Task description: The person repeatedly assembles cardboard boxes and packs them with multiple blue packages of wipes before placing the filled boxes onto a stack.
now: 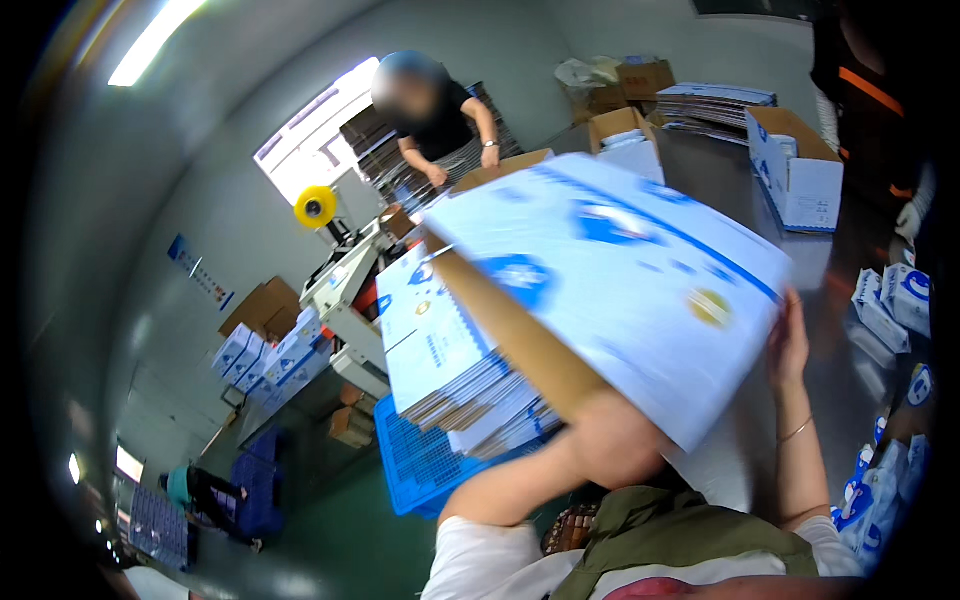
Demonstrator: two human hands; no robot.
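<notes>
A white cardboard carton (640, 290) with blue print is raised in front of me, tilted. Its brown inside shows along the left edge. My left hand (615, 440), blurred, grips the near lower corner; its fingers are mostly hidden. Around the right edge my right hand (788, 338) is closed, with some fingers behind the panel. Just left of the held carton, a stack of flat folded cartons (430, 345) of the same print rests on a blue plastic crate (405, 470).
A metal table (700, 180) carries an open filled carton (810, 195) and flat cardboard sheets (715, 100). White-and-blue packs (905, 295) lie at the right. A co-worker (440, 120) stands across, beside a taping machine (345, 280). Another person (870, 90) stands far right.
</notes>
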